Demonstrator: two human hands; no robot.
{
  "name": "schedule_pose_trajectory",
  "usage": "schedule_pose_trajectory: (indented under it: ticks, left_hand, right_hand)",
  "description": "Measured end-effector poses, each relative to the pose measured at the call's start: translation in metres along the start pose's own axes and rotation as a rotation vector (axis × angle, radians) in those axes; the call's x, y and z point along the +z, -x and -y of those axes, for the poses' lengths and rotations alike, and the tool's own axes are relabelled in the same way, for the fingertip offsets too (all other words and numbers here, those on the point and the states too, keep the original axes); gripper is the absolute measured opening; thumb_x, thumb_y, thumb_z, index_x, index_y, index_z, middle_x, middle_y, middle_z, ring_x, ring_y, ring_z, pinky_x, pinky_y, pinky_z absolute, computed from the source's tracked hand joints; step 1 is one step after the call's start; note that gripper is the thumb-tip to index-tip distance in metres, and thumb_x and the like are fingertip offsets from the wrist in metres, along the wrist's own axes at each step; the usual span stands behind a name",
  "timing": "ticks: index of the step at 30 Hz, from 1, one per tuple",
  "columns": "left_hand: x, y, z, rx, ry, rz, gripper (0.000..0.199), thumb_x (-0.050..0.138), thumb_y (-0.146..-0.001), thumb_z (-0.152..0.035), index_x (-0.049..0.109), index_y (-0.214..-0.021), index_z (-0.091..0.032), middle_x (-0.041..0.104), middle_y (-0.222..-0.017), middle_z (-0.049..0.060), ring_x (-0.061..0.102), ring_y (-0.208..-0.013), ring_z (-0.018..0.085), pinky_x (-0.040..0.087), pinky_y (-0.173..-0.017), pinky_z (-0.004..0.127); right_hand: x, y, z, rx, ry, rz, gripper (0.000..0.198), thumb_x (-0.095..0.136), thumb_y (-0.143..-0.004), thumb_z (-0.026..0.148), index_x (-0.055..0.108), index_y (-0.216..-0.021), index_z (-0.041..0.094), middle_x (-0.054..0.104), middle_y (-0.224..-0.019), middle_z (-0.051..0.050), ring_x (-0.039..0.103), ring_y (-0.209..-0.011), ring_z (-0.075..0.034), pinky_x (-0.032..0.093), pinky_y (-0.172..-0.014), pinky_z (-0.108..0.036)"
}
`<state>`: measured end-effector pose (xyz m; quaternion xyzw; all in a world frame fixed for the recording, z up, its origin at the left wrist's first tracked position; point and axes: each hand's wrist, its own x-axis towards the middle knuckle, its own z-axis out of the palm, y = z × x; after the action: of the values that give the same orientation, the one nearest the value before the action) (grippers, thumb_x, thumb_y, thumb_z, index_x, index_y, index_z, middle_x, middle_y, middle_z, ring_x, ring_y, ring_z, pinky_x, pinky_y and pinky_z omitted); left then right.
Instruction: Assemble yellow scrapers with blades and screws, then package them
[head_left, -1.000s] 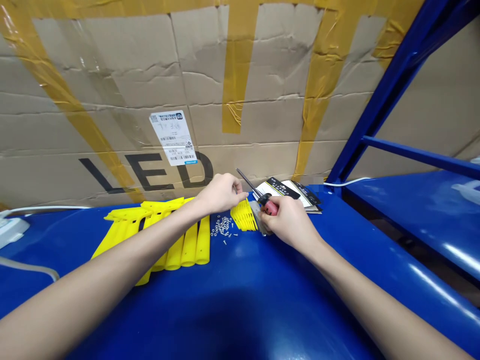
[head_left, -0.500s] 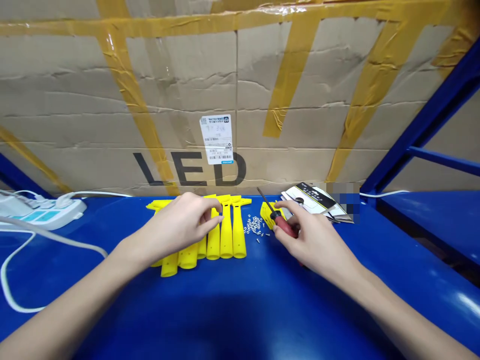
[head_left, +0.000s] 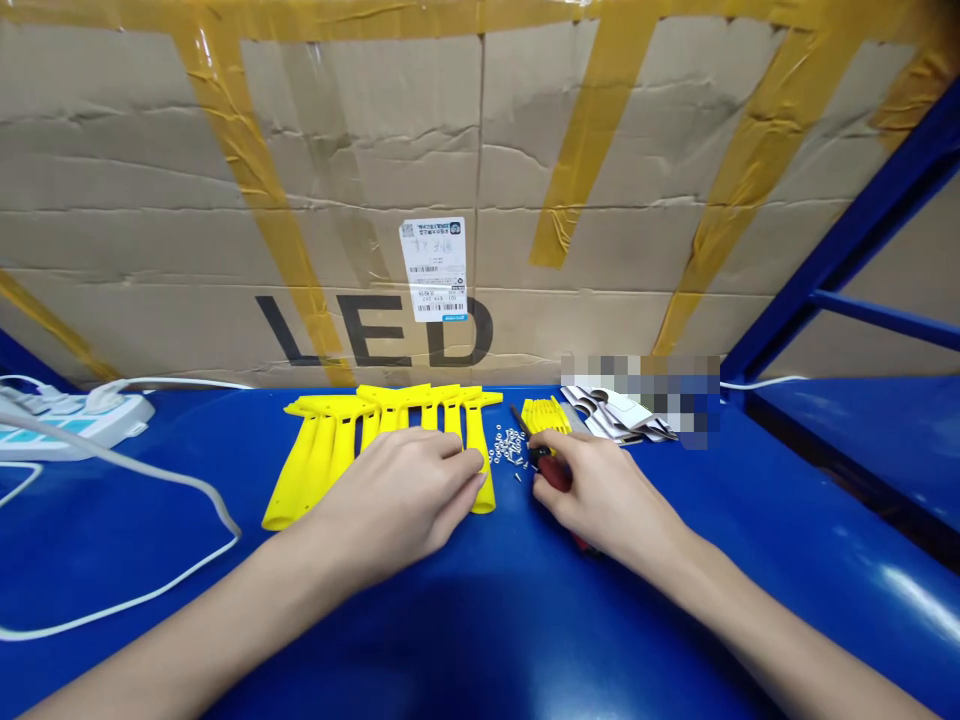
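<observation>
Several long yellow plastic handles (head_left: 322, 450) lie side by side on the blue table (head_left: 480, 620). My left hand (head_left: 401, 500) rests over their near ends, fingers on the rightmost handle (head_left: 480, 440). My right hand (head_left: 607, 495) grips a red-handled screwdriver (head_left: 551, 470), its dark shaft pointing away toward a small heap of silver screws (head_left: 508, 448). Just behind the screws sits a stack of small yellow ribbed parts (head_left: 546, 413).
A large taped cardboard box marked LED (head_left: 465, 190) stands along the back edge. A white power strip (head_left: 67, 420) with a trailing white cable (head_left: 180, 490) is at the left. Printed cards (head_left: 619, 415) lie at the back right. Blue shelf framing (head_left: 847, 250) rises on the right.
My left hand pulled back from the small yellow parts and came down onto the long handles. My right hand lowered the screwdriver toward the table. The view swung left.
</observation>
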<state>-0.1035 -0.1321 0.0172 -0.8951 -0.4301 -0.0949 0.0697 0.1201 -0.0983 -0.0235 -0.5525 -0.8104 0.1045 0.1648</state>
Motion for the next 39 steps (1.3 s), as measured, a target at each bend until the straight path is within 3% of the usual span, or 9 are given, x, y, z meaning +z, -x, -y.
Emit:
schedule_pose_trajectory:
  ticks: [9,12,14,17,21,23,30,35,39]
  left_hand:
    - [0.011,0.0,-0.004,-0.001,0.128,-0.079,0.03,0.042,-0.1,-0.026,0.07,-0.092,-0.018,0.065,-0.082,0.005,0.062,-0.074,0.021,0.048,-0.068,0.036]
    - [0.013,0.004,-0.004,0.017,0.129,-0.113,0.025,0.046,-0.099,-0.023,0.069,-0.092,-0.018,0.063,-0.082,0.005,0.059,-0.075,0.02,0.047,-0.07,0.035]
    - [0.014,0.009,-0.002,0.045,0.078,-0.132,0.024,0.046,-0.099,-0.021,0.068,-0.089,-0.017,0.06,-0.079,0.005,0.056,-0.073,0.019,0.046,-0.068,0.034]
    - [0.016,0.019,0.004,0.096,-0.048,-0.214,0.023,0.048,-0.097,-0.018,0.066,-0.083,-0.016,0.057,-0.076,0.006,0.05,-0.07,0.02,0.044,-0.065,0.035]
    - [0.018,0.033,0.014,0.102,-0.165,-0.28,0.022,0.049,-0.096,-0.015,0.067,-0.083,-0.014,0.061,-0.076,0.008,0.051,-0.069,0.021,0.045,-0.063,0.036]
    - [0.02,0.038,0.016,0.082,-0.137,-0.272,0.021,0.049,-0.096,-0.015,0.068,-0.088,-0.013,0.066,-0.082,0.01,0.055,-0.074,0.022,0.048,-0.067,0.037]
    - [0.029,0.042,0.018,0.094,-0.14,-0.394,0.019,0.055,-0.095,-0.017,0.072,-0.1,-0.01,0.073,-0.104,0.014,0.059,-0.106,0.033,0.053,-0.09,0.048]
    - [0.037,0.044,0.021,0.005,-0.184,-0.315,0.03,0.052,-0.097,-0.024,0.073,-0.112,-0.01,0.071,-0.119,0.016,0.053,-0.125,0.041,0.049,-0.1,0.06]
    - [0.042,0.044,0.02,-0.07,-0.162,-0.303,0.038,0.051,-0.098,-0.035,0.073,-0.116,-0.011,0.07,-0.122,0.018,0.054,-0.125,0.041,0.047,-0.103,0.063]
  right_hand:
    - [-0.003,-0.001,-0.002,0.005,-0.041,-0.157,0.032,0.052,-0.096,0.042,0.072,-0.108,0.02,0.065,-0.103,-0.013,0.063,-0.088,-0.025,0.043,-0.072,-0.035]
    - [-0.007,0.0,-0.008,-0.04,-0.111,-0.238,0.029,0.049,-0.098,0.039,0.067,-0.086,0.02,0.063,-0.084,-0.006,0.058,-0.074,-0.02,0.039,-0.067,-0.032]
    - [-0.009,0.001,-0.013,-0.099,-0.176,-0.265,0.036,0.048,-0.099,0.037,0.054,-0.067,0.02,0.056,-0.067,-0.002,0.051,-0.063,-0.016,0.035,-0.062,-0.03]
    - [-0.008,0.001,-0.018,-0.193,-0.262,-0.193,0.047,0.046,-0.1,0.037,0.037,-0.057,0.021,0.045,-0.053,0.003,0.041,-0.052,-0.012,0.03,-0.057,-0.028]
    - [-0.009,0.003,-0.022,-0.307,-0.281,0.011,0.044,0.043,-0.102,0.035,0.045,-0.059,0.022,0.049,-0.049,0.003,0.043,-0.047,-0.011,0.031,-0.056,-0.028]
    - [-0.01,0.003,-0.024,-0.383,-0.232,0.044,0.042,0.043,-0.102,0.034,0.051,-0.062,0.021,0.055,-0.052,0.001,0.048,-0.051,-0.013,0.033,-0.059,-0.028]
    - [-0.011,0.001,-0.029,-0.536,-0.159,-0.114,0.037,0.047,-0.102,0.026,0.054,-0.066,0.02,0.05,-0.055,0.003,0.046,-0.051,-0.01,0.033,-0.056,-0.026]
    - [-0.012,0.001,-0.03,-0.569,-0.094,-0.172,0.036,0.049,-0.101,0.025,0.052,-0.066,0.019,0.047,-0.054,0.004,0.042,-0.048,-0.009,0.03,-0.053,-0.026]
    - [-0.013,0.002,-0.033,-0.566,-0.08,-0.181,0.037,0.049,-0.101,0.025,0.05,-0.064,0.02,0.046,-0.053,0.004,0.042,-0.048,-0.009,0.03,-0.053,-0.026]
